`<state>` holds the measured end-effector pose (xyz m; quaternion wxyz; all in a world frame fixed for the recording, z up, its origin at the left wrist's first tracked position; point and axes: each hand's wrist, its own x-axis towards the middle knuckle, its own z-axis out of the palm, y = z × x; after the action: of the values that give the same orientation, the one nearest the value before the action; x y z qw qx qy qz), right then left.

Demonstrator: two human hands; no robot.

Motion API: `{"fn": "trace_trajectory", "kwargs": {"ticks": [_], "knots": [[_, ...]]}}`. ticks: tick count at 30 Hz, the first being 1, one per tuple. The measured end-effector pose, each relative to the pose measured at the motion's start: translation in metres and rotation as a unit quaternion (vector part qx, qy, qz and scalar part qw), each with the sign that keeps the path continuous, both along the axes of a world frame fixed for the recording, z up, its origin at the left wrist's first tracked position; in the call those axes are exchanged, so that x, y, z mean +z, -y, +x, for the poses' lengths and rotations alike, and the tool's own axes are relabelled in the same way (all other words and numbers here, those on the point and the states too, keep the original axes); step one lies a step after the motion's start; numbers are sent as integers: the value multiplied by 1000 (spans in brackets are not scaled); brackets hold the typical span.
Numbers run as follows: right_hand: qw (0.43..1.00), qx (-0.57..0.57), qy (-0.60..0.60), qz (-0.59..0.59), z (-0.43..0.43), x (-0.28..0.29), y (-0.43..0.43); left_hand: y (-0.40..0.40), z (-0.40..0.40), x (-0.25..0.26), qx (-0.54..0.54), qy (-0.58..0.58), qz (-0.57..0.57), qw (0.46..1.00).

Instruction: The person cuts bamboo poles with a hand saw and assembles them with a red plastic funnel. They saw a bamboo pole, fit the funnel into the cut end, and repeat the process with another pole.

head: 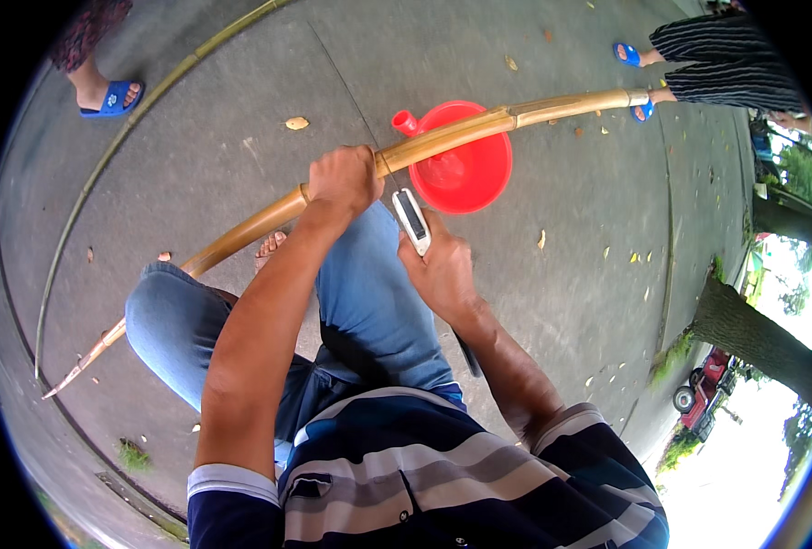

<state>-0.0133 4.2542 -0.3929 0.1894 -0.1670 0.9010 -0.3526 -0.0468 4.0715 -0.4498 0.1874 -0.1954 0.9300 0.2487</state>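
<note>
My left hand (344,177) is wrapped around a bamboo pole (447,137) that runs slantwise across the view, over my lap side and out to the right. My right hand (444,267) grips the white-and-black handle (411,223) of what looks like a handsaw. Its thin dark blade (389,171), seen edge-on, crosses the pole just right of my left fingers; how deep it sits in the bamboo cannot be told. The pole's narrow, split-looking tip (69,377) reaches the lower left, past my bent knee (169,322).
Beneath the pole stands a red plastic bucket (478,182) with a red tubular handle (404,122) at its rim. Another long bamboo pole (104,151) curves along the left. People in blue slippers (114,99) stand on both sides; one slipper (643,111) is by the pole's right end.
</note>
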Motion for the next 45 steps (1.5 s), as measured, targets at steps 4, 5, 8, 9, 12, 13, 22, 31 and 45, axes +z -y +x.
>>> {"fn": "trace_trajectory", "kwargs": {"ticks": [4,5,8,9,12,13,22,31,45], "knots": [[1000,-3,3,9,-9,-2,2,0,0,1,2,-4,1,1000],[1000,-3,-2,15,-10,-5,1,-1,0,3,-3,1,-4,1000],[999,1,-2,34,-10,-11,-5,-4,-1,8,0,12,4,1000],[999,6,-2,39,-12,-9,-1,-2,-3,9,6,12,8,1000],[999,8,9,49,-10,-6,-2,1,-2,0,10,23,-2,1000],[999,8,15,51,-7,-5,-5,3,-2,-2,11,23,1,1000],[996,-29,65,59,11,15,-22,2,-6,1,-3,33,9,999],[999,-7,14,41,-10,-1,-3,0,-7,-4,5,24,5,1000],[998,-17,42,45,30,16,-54,8,-9,-6,0,50,25,998]]}}
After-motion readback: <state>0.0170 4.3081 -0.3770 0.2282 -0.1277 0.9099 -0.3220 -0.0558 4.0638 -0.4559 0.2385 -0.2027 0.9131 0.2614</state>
